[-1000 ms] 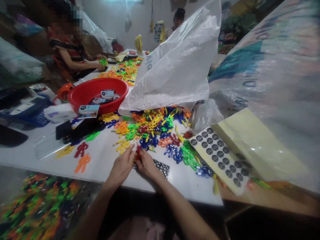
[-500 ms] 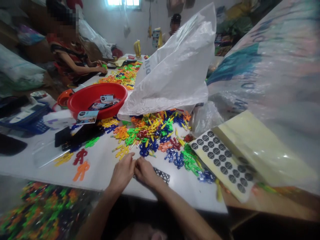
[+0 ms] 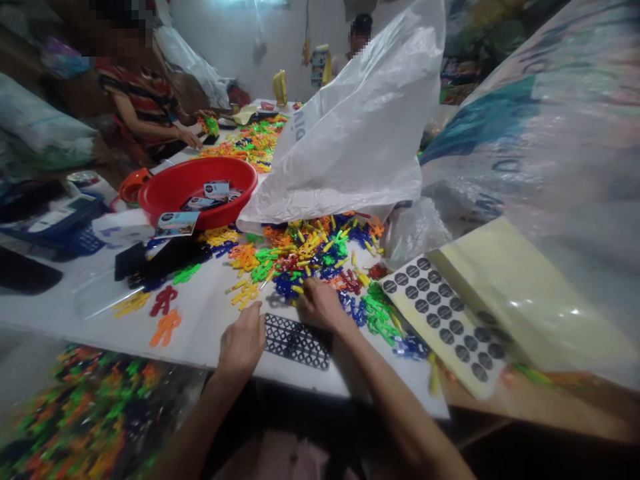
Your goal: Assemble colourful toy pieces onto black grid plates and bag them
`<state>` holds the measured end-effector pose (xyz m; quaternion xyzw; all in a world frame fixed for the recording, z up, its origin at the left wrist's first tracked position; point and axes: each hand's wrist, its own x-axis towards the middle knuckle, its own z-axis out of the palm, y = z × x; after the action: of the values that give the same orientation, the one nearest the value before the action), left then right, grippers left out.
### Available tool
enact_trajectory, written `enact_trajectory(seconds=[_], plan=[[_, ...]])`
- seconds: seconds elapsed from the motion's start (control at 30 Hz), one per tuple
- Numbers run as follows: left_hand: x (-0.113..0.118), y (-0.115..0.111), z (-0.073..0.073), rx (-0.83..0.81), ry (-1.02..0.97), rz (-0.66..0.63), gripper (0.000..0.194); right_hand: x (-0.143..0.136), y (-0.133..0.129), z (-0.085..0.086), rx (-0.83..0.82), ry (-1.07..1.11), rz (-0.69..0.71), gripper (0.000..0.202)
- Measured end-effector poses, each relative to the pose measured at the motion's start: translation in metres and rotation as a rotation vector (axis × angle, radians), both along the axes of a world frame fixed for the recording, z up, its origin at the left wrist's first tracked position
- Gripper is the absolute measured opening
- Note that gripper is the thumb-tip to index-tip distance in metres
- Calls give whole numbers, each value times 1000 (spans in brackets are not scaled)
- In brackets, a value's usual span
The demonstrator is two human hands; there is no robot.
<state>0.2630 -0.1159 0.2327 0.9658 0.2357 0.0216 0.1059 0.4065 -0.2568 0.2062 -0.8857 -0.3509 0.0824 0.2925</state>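
Note:
My left hand [image 3: 243,341] is closed at the left end of a black perforated plastic plate [image 3: 300,343], which lies on the white table in front of me. Beyond the plate, my right hand [image 3: 323,303] reaches to the near edge of a heap of small plastic pieces [image 3: 310,250] in yellow, orange, green, blue and red. Its fingers are bent down among blue and yellow pieces; what they pinch is too small to make out. Green pieces [image 3: 380,313] lie to the right of this hand.
A red basin [image 3: 150,193] holding printed cards stands back left. Behind the heap rises a white plastic sack [image 3: 350,133]. To the right lies a sheet of round black stickers [image 3: 445,310]. A co-worker [image 3: 145,107] sits at the far left, handling similar pieces.
My right hand has moved from beside my left hand forward and right to the heap, uncovering the black plate. My left hand has shifted slightly and stays at the plate's left end.

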Motion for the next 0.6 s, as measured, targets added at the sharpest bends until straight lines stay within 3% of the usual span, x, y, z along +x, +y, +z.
enact_trajectory(seconds=[0.13,0.2,0.4,0.6], plan=[[0,3,1,-58,-18,-42,36,-47,3,-7,444,433,-62,14],[0,4,3,-83,-46,-69,36,-63,13,-15,538,526,-68,13],[-1,2,1,-68,-96,-81,36,-66,38,-37,455,419,-72,9],[-6,9,-2,-227,-92,-138,46,-71,50,-41,60,32,81,21]])
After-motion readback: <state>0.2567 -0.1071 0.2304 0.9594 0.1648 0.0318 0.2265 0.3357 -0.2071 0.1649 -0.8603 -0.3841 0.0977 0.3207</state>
